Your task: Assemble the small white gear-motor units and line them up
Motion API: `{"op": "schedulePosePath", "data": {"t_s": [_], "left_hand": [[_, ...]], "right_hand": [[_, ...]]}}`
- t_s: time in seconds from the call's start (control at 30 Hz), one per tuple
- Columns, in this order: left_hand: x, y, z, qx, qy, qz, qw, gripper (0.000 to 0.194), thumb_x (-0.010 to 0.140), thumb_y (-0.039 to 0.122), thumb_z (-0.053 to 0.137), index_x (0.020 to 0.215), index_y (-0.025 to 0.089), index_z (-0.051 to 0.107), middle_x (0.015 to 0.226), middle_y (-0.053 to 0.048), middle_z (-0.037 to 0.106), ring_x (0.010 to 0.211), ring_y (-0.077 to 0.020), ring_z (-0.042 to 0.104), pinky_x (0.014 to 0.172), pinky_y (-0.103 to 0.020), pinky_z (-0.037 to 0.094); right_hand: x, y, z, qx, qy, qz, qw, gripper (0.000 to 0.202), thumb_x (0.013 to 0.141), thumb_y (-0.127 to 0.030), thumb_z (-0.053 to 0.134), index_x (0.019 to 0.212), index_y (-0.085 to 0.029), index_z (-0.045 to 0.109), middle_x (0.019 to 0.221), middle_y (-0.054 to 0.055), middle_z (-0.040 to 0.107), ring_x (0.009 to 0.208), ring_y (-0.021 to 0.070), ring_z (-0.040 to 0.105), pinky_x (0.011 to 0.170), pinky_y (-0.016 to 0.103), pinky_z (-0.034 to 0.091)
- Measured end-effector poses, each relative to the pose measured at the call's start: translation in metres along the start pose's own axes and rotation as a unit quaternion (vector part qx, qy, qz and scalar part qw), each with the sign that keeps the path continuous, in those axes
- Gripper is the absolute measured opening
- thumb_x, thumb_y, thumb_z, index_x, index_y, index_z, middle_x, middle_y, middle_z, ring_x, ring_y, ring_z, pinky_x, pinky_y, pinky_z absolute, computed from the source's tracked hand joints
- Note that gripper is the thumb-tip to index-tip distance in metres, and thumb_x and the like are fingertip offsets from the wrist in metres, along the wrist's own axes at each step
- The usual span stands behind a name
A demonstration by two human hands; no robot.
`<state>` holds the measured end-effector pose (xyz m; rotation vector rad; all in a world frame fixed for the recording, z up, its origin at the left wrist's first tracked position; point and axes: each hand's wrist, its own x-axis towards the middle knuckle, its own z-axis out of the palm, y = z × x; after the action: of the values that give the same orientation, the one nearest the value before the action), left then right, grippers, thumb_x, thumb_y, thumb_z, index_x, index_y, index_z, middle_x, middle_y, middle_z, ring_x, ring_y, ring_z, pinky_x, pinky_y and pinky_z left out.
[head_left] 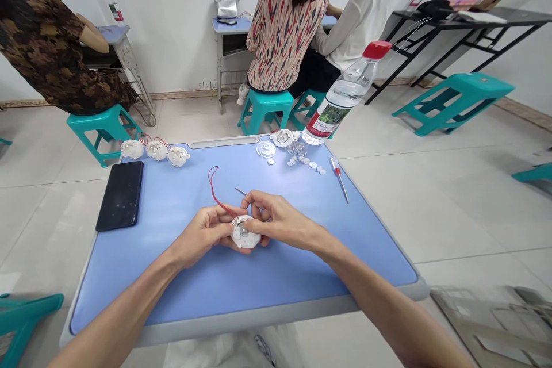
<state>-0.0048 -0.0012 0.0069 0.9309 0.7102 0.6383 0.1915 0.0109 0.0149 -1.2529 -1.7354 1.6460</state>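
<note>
My left hand (204, 234) is closed around the left edge of a white round motor-like housing (245, 240), with its inner side facing up. A red wire loop (212, 181) runs from the housing's top edge and stands up behind it. My right hand (282, 221) grips the right side, its thumb lying over the metal centre and its other fingers curled. A thin metal shaft (240, 190) pokes out behind the right fingers; its other end is hidden, so I cannot tell whether the hand holds it.
Across the blue desk (172, 287) lie a black phone (121, 195), several wired white housings (156, 149), an open housing (284, 137), clear covers (266, 149), small white gears (313, 165) and a screwdriver (339, 178). A water bottle (336, 100) stands at the back right. People sit on teal stools (269, 104) beyond.
</note>
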Motion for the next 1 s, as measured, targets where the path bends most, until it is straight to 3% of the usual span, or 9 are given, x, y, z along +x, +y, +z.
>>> {"op": "schedulePosePath", "data": {"t_s": [0.27, 0.57, 0.73, 0.9, 1.0], "left_hand": [[0.0, 0.003, 0.002, -0.007, 0.013, 0.002, 1.0, 0.029, 0.077, 0.018, 0.064, 0.106, 0.012, 0.065, 0.089, -0.011, 0.072, 0.081, -0.023, 0.068, 0.074, -0.042, 0.057], [0.0, -0.002, 0.01, -0.07, 0.05, 0.039, 0.996, 0.032, 0.075, 0.018, 0.067, 0.107, 0.014, 0.063, 0.11, -0.012, 0.068, 0.092, -0.0237, 0.066, 0.082, -0.044, 0.055], [0.002, -0.013, 0.018, -0.087, 0.087, 0.078, 0.989, 0.037, 0.074, 0.015, 0.067, 0.11, 0.015, 0.061, 0.124, -0.012, 0.06, 0.099, -0.0233, 0.063, 0.088, -0.043, 0.052], [0.003, -0.015, 0.021, -0.085, 0.083, 0.058, 0.991, 0.035, 0.073, 0.014, 0.066, 0.108, 0.013, 0.061, 0.114, -0.012, 0.063, 0.092, -0.0225, 0.064, 0.084, -0.044, 0.053], [0.002, -0.012, 0.019, -0.067, 0.071, 0.046, 0.994, 0.034, 0.072, 0.013, 0.064, 0.106, 0.012, 0.062, 0.107, -0.012, 0.065, 0.086, -0.0215, 0.065, 0.081, -0.044, 0.054]], "right_hand": [[-0.001, -0.003, 0.0, -0.009, 0.006, -0.01, 1.0, 0.024, 0.08, -0.037, 0.063, 0.097, -0.022, 0.055, 0.066, -0.006, 0.047, 0.05, 0.0088, 0.055, 0.045, 0.021, 0.047], [-0.007, -0.014, -0.003, -0.024, 0.044, -0.015, 0.999, 0.032, 0.081, -0.041, 0.06, 0.104, -0.021, 0.052, 0.083, -0.001, 0.05, 0.061, 0.0099, 0.056, 0.051, 0.023, 0.05], [-0.002, -0.009, 0.001, -0.127, 0.093, -0.034, 0.987, 0.024, 0.082, -0.032, 0.056, 0.103, -0.021, 0.054, 0.087, 0.0, 0.051, 0.068, 0.0107, 0.051, 0.057, 0.023, 0.045], [-0.003, -0.005, -0.004, -0.217, 0.176, -0.122, 0.952, 0.017, 0.082, -0.024, 0.056, 0.099, -0.022, 0.057, 0.092, 0.003, 0.055, 0.084, 0.016, 0.055, 0.066, 0.026, 0.047], [-0.006, -0.011, -0.01, -0.259, 0.159, -0.199, 0.932, 0.01, 0.083, -0.021, 0.057, 0.092, -0.022, 0.06, 0.089, 0.003, 0.059, 0.084, 0.0166, 0.056, 0.073, 0.029, 0.046]]}}
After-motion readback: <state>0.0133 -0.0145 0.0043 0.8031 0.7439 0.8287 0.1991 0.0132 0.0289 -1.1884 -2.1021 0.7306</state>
